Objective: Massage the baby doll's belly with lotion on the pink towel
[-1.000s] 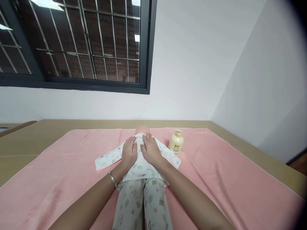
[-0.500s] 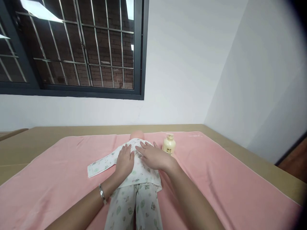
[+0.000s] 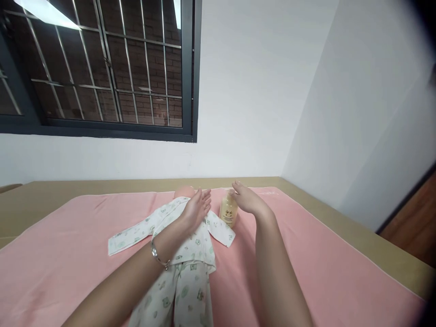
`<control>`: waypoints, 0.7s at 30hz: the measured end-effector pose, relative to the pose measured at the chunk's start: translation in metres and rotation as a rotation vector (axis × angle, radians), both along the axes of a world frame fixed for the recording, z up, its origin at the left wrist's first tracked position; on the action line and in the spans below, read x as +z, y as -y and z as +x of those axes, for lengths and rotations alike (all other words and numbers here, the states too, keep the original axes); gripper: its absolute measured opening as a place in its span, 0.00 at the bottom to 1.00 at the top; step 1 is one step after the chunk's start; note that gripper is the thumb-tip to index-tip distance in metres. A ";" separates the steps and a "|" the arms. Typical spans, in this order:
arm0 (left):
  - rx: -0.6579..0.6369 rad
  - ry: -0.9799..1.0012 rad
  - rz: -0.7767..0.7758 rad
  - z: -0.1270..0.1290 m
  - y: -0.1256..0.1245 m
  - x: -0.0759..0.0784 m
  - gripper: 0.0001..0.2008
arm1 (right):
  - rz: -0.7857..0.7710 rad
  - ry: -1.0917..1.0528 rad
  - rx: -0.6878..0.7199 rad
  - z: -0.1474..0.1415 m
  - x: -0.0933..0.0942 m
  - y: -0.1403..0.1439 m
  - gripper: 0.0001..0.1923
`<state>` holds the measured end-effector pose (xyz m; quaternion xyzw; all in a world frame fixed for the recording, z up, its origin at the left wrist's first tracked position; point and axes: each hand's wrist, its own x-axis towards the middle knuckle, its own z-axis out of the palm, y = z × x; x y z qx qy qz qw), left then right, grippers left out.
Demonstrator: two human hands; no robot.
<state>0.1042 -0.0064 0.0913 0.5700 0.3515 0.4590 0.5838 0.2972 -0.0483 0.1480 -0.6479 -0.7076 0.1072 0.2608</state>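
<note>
Head view: vs. 0.5 s ago, both hands have come off the doll's chest. Right hand has moved over to the pump bottle; earlier it lay flat on the doll's top. Left hand has lifted and turned palm-up w/ its back over the doll's upper chest; before, it pressed palm-down.

Right arm runs straight fwd from the near edge of the pink towel, wrist level, hand arched over the bottle's pump top, fingertips at the pump; fingers loosely together, slightly curled, not closed round the bottle. Left forearm crosses diagonally over the doll's legs, bracelet at wrist; fingers relaxed, slightly apart, holding nothing.

Doll lies face-up mid-towel in printed white pyjamas, head toward the far edge. Bottle stands upright just beside the doll's shoulder, near the towel's far edge.
</note>
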 end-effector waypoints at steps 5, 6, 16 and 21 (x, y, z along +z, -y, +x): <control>-0.134 0.435 -0.353 0.034 -0.011 0.021 0.36 | -0.009 0.075 0.001 -0.020 -0.011 -0.019 0.26; -0.129 0.498 -0.397 0.038 -0.013 0.023 0.35 | -0.006 0.117 -0.021 -0.025 -0.013 -0.021 0.26; -0.166 0.523 -0.531 0.040 -0.008 0.005 0.26 | -0.050 0.183 -0.264 -0.047 -0.010 -0.028 0.20; -0.147 0.480 -0.765 -0.001 0.011 0.005 0.29 | -0.080 0.139 -0.229 -0.039 -0.003 -0.041 0.22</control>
